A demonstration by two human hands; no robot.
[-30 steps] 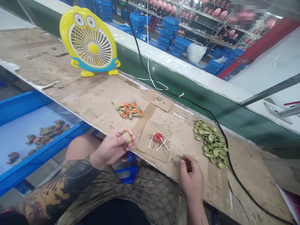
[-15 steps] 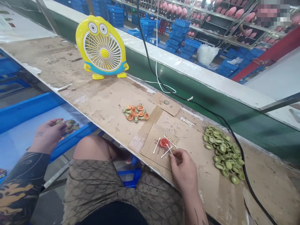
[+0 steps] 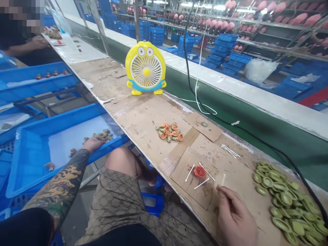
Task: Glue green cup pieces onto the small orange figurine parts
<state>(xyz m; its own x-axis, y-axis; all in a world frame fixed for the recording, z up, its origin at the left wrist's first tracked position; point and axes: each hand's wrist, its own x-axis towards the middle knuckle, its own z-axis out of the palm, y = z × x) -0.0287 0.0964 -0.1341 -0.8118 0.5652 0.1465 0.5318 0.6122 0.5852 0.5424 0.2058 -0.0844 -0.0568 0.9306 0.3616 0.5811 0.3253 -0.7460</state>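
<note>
Your left hand (image 3: 94,144) rests with its fingers extended at the rim of the blue crate (image 3: 30,153), just beside small painted figurines (image 3: 102,135); whether it holds one, you cannot tell. On the cardboard (image 3: 143,116) lie orange-and-green pieces (image 3: 169,132), then a red dish (image 3: 199,171) among cotton swabs (image 3: 189,173). Your right hand (image 3: 234,216) pinches a white stick (image 3: 223,179), near the green rings (image 3: 282,208).

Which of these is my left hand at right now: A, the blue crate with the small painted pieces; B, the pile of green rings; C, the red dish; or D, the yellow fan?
A. The left hand reaches over the rim of the blue crate, next to the small painted pieces lying in it.
</note>
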